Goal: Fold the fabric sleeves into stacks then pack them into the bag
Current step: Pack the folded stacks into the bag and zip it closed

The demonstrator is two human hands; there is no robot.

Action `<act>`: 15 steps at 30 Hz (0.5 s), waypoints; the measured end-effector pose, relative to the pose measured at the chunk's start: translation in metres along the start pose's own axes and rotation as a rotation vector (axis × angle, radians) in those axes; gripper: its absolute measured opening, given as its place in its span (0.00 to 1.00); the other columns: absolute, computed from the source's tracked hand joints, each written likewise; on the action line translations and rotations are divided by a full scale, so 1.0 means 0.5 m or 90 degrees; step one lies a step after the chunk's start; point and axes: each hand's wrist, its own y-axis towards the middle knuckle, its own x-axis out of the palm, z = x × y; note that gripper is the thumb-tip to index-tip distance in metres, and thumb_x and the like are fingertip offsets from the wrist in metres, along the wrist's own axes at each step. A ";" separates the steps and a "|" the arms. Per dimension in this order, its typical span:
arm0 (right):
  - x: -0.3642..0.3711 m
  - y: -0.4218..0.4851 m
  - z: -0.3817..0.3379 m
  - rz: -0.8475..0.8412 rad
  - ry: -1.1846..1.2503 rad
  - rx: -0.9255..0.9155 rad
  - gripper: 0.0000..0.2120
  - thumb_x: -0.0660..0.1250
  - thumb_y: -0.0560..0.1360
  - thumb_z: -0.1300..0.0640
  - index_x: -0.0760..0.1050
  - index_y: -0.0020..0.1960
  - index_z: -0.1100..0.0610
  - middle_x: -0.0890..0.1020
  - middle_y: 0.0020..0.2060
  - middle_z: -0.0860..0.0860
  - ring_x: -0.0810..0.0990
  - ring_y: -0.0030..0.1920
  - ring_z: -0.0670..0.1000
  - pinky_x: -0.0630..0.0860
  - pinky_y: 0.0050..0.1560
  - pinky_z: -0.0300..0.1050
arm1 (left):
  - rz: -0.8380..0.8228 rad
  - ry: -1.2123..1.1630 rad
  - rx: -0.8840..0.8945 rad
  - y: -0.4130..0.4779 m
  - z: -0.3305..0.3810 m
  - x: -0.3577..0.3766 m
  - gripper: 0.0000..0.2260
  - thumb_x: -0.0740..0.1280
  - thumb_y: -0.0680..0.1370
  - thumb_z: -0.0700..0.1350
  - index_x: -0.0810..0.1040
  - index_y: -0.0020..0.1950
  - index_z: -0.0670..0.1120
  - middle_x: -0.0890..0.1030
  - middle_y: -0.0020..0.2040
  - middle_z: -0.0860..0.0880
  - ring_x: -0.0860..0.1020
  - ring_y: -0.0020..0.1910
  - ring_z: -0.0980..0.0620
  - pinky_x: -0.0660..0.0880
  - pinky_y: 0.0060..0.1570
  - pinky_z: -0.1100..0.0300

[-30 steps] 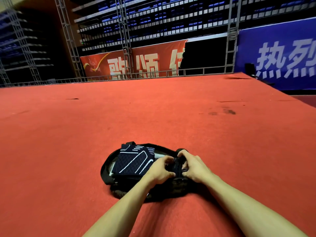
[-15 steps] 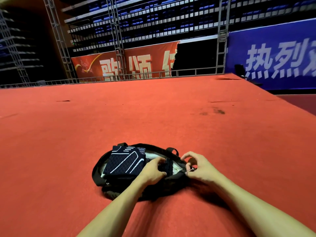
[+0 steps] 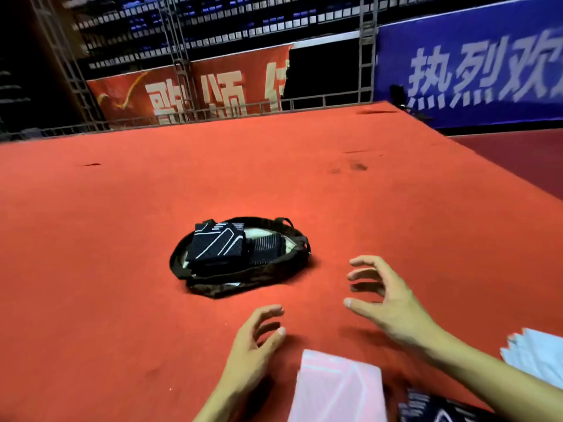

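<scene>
- Both hands have left the bag: half a second ago the left hand was at its mouth and the right hand was pinching at its right end. Now they are nearer the person and touch nothing.
- The left hand is above the red carpet, near of the bag, with its fingers spread, loosely bent and holding nothing.
- The right hand is to the right of the bag and apart from it. Its fingers are wide apart and curved like a claw, its thumb points left, and it is also empty.
- The bag is dark and lies open on the carpet, in the middle of the scene.
- Inside the bag, a folded stack of dark sleeves with white lines fills the left part and rises above the rim.
- A second dark folded piece lies just to the right of that stack, lower in the bag.
- A pink folded cloth lies at the near edge, between the two forearms.
- A pale cloth lies at the near right, beyond the right forearm.
- A dark patterned cloth shows blurred at the bottom edge, under the right forearm.
- At the far side, beyond the carpet, are a red banner and a blue banner with white characters.
</scene>
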 end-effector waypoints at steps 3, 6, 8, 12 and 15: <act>0.001 -0.120 -0.022 -0.038 -0.023 0.018 0.30 0.78 0.62 0.55 0.69 0.55 0.34 0.79 0.52 0.43 0.79 0.53 0.44 0.76 0.50 0.45 | -0.121 -0.035 -0.034 -0.101 -0.003 0.018 0.24 0.71 0.69 0.50 0.73 0.65 0.49 0.80 0.59 0.48 0.79 0.59 0.50 0.75 0.54 0.61; 0.018 -0.199 -0.023 -0.098 -0.121 -0.005 0.31 0.75 0.61 0.48 0.65 0.59 0.33 0.77 0.53 0.42 0.76 0.56 0.39 0.71 0.54 0.33 | -0.179 -0.017 -0.030 -0.141 0.007 0.034 0.24 0.70 0.73 0.44 0.69 0.69 0.49 0.79 0.62 0.51 0.77 0.61 0.55 0.74 0.56 0.63; 0.027 -0.220 -0.011 -0.136 -0.190 -0.007 0.31 0.75 0.63 0.50 0.64 0.59 0.35 0.76 0.53 0.44 0.76 0.55 0.38 0.69 0.55 0.30 | -0.196 0.027 -0.014 -0.143 0.010 0.034 0.25 0.70 0.75 0.41 0.66 0.70 0.50 0.70 0.69 0.57 0.73 0.64 0.61 0.71 0.58 0.67; 0.044 -0.216 0.020 -0.200 -0.333 0.008 0.35 0.75 0.63 0.49 0.61 0.63 0.38 0.76 0.58 0.48 0.74 0.59 0.48 0.71 0.60 0.45 | -0.248 0.051 -0.044 -0.148 0.015 0.030 0.30 0.70 0.73 0.39 0.62 0.72 0.52 0.68 0.70 0.54 0.70 0.67 0.60 0.71 0.64 0.62; 0.042 -0.218 0.019 -0.196 -0.314 0.025 0.36 0.77 0.63 0.52 0.64 0.65 0.44 0.76 0.59 0.49 0.75 0.60 0.47 0.70 0.60 0.44 | -0.252 0.059 -0.028 -0.159 0.021 0.033 0.30 0.72 0.71 0.40 0.66 0.70 0.53 0.70 0.69 0.53 0.72 0.66 0.58 0.72 0.63 0.59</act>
